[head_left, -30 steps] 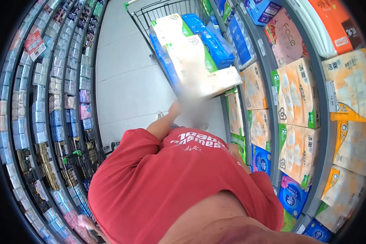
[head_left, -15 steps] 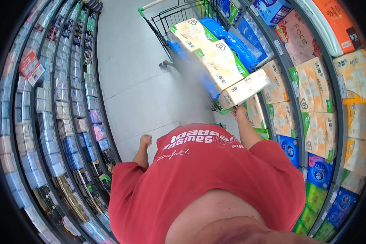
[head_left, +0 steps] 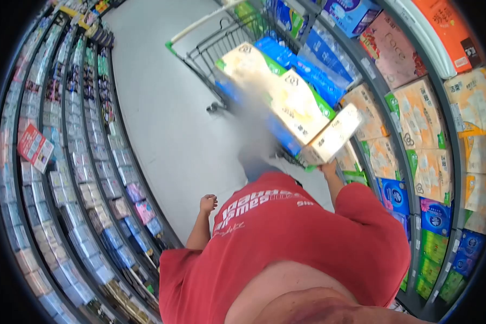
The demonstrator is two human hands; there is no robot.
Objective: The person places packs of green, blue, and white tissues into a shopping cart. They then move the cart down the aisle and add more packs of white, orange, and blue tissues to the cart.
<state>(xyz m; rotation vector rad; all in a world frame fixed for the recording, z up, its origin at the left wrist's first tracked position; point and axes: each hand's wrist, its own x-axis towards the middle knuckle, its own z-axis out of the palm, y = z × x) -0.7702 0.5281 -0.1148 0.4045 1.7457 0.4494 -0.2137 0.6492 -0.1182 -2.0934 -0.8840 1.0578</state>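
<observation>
A shopping cart [head_left: 197, 31] with a wire basket stands ahead, loaded with cream tissue packs [head_left: 297, 105], blue packs [head_left: 308, 67] and a cream box-shaped pack [head_left: 332, 135] at its near end. My right hand [head_left: 328, 167] is at the cart's near corner, just under that pack, its fingers partly hidden; it seems to grip the cart's edge. To the left, away from the cart, my left hand [head_left: 208, 203] hangs in the air with its fingers curled in and nothing visible in them. A grey blur covers part of the cart's left side.
Shelves of small packaged goods [head_left: 83, 173] line the left side, with a red and white sign [head_left: 35, 148]. On the right, shelves hold tissue packs [head_left: 418, 113], a pink pack [head_left: 391, 51] and blue packs [head_left: 436, 218]. Grey floor [head_left: 162, 97] runs between the two rows.
The view has turned and shifted along the aisle. In it, the cart and its load sit slightly lower and further right, and both my hands appear lower and further right.
</observation>
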